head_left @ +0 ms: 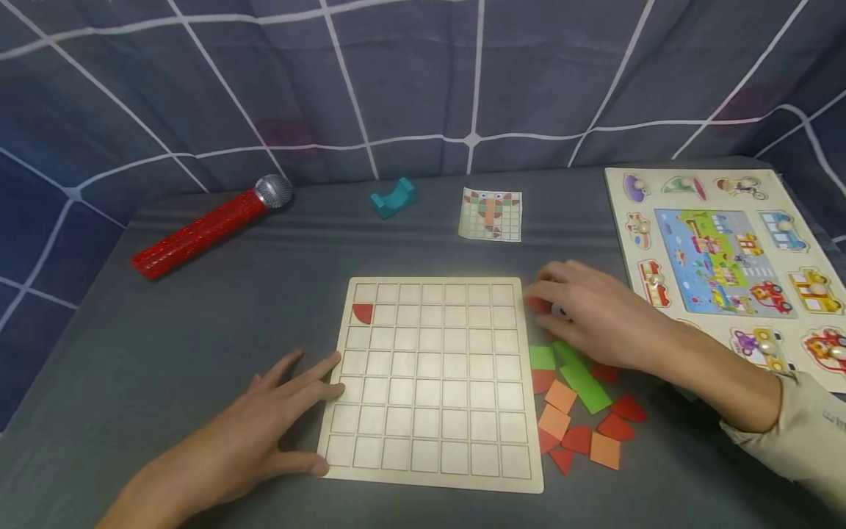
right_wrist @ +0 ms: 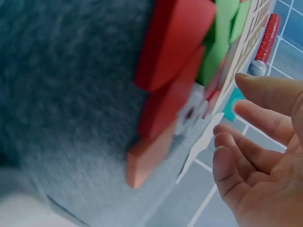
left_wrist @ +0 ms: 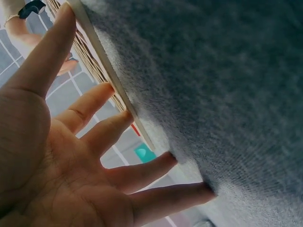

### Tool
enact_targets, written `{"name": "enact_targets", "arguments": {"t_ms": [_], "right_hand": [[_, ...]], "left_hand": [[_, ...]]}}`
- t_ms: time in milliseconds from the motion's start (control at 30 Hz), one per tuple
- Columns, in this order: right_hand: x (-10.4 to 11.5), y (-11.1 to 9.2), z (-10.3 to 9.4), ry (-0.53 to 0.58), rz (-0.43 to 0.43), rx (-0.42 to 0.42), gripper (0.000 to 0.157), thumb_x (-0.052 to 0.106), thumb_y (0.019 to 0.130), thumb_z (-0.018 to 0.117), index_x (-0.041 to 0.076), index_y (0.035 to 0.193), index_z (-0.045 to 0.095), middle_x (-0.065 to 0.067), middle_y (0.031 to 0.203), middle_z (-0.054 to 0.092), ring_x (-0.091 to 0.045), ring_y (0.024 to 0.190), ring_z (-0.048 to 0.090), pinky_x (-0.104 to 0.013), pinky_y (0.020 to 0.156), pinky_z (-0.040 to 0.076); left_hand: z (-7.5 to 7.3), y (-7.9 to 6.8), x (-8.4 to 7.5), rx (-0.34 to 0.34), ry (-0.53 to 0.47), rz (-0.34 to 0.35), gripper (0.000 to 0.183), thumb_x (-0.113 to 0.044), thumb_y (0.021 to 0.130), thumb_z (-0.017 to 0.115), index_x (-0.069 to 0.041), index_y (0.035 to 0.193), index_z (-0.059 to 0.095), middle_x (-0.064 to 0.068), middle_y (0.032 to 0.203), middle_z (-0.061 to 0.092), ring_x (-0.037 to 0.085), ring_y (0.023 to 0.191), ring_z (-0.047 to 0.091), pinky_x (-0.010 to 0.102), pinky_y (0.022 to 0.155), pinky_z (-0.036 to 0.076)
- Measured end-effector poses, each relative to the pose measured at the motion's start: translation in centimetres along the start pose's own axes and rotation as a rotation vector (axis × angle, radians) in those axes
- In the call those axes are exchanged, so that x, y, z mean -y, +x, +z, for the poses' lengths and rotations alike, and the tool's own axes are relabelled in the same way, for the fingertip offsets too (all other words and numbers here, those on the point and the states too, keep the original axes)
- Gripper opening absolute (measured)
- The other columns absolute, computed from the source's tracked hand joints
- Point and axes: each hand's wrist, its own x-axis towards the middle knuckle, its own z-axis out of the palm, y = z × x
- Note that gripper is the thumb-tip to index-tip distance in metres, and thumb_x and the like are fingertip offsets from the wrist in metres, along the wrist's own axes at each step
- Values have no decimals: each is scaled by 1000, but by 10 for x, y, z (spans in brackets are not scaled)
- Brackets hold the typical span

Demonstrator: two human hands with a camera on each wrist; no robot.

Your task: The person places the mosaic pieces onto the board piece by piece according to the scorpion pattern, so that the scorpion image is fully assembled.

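Note:
My left hand (head_left: 264,426) lies at the left side of a pale wooden grid board (head_left: 416,382), fingers spread. Its thumb and two fingertips touch the board's edge, as the left wrist view also shows. One red quarter-round piece (head_left: 362,314) sits in a square near the board's upper left. Over the top of a pile of loose pieces, right of the board, hovers my right hand (head_left: 588,312). In the right wrist view its fingers are loosely bent, with nothing seen between them and the thumb. A white eye piece (right_wrist: 189,113) and red pieces (right_wrist: 175,42) lie beside it.
Green strips (head_left: 584,382) and orange squares (head_left: 604,450) belong to the pile. Behind the board lie a pattern card (head_left: 490,214), a teal curved block (head_left: 393,198) and a red microphone (head_left: 205,231). A picture knob puzzle (head_left: 631,242) lies far right.

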Motion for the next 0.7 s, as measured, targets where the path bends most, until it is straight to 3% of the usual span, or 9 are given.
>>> {"name": "enact_targets", "arguments": {"t_ms": [133, 400, 700], "right_hand": [[-1, 4, 4, -8, 12, 32, 25, 4, 84, 74, 6, 109, 72, -5, 99, 64, -21, 87, 57, -40, 76, 50], [-2, 11, 6, -20, 47, 19, 24, 3, 82, 78, 5, 105, 73, -4, 89, 65, -18, 77, 57, -38, 71, 52], [-1, 11, 4, -54, 21, 18, 21, 6, 86, 74, 4, 107, 72, -1, 81, 64, -14, 68, 53, -34, 66, 51]], "left_hand": [[-1, -1, -1, 7, 6, -5, 78, -63, 71, 74, -34, 140, 52, -12, 161, 22, 46, 145, 14, 79, 97, 22], [-2, 1, -1, 38, -2, -44, 80, -64, 68, 76, -34, 139, 53, -10, 161, 23, 47, 144, 14, 79, 97, 21], [-2, 1, -1, 26, 6, -31, 82, -67, 68, 73, -33, 140, 53, -10, 161, 23, 49, 143, 16, 80, 95, 23]]}}
